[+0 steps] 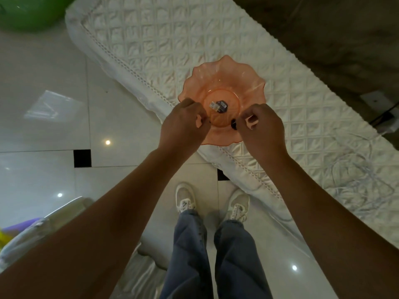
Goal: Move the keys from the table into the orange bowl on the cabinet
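Note:
The orange bowl [223,82], translucent with a wavy rim, stands on the cabinet under a white quilted cloth [164,46]. In the bowl's flat bottom lie the keys [218,106], a small cluster of clear and dark blue pieces. My left hand [183,126] hovers over the near left rim with its fingers curled in. My right hand [262,128] hovers over the near right rim, also curled. Dark spots show at the fingertips of both hands. I see nothing held in either hand, and neither touches the keys.
The cabinet's cloth-covered edge [244,167] runs diagonally from upper left to lower right. Below it are glossy white floor tiles [43,117] and my feet in white shoes [185,199]. A green round object [28,14] sits at the top left. Pale wires [354,173] lie on the cloth at right.

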`<state>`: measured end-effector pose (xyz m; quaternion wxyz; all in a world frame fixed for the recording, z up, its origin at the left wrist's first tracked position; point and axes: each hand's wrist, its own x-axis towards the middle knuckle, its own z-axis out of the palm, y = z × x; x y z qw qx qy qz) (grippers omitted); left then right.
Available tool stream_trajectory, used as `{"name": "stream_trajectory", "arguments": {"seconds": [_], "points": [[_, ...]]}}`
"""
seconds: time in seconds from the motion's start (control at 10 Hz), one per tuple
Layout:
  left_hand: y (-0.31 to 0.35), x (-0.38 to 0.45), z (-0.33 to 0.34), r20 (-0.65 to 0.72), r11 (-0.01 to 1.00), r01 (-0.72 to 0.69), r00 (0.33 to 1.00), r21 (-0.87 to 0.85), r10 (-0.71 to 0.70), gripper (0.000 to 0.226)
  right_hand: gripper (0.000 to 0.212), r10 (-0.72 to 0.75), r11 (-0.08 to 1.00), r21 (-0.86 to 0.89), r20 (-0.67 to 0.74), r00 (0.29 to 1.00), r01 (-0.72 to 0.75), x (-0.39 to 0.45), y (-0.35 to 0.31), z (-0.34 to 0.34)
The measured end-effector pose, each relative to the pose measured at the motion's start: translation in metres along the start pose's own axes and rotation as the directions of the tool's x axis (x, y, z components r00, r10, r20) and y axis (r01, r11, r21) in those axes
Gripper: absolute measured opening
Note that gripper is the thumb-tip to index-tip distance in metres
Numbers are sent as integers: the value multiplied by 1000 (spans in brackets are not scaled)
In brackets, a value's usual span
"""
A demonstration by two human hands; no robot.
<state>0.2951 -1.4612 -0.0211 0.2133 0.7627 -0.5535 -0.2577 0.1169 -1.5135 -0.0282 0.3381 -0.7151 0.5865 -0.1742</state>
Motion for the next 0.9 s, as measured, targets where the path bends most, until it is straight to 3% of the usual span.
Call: {"name": "stream_trajectory", "arguments": {"seconds": [0.5, 0.7, 0.9], "points": [[-3, 16, 7, 39, 997, -37, 999, 66, 34, 21, 8, 22, 999, -26, 51, 998, -21, 14, -4, 11], [-3, 7, 6, 45, 977, -125, 992, 174, 119, 30, 24, 59, 998, 6, 105, 993, -60, 7, -4, 6], [3, -3, 3, 87, 972, -129, 990, 199, 114, 35, 30, 24, 999, 27, 155, 988, -28, -2, -7, -3]]}}
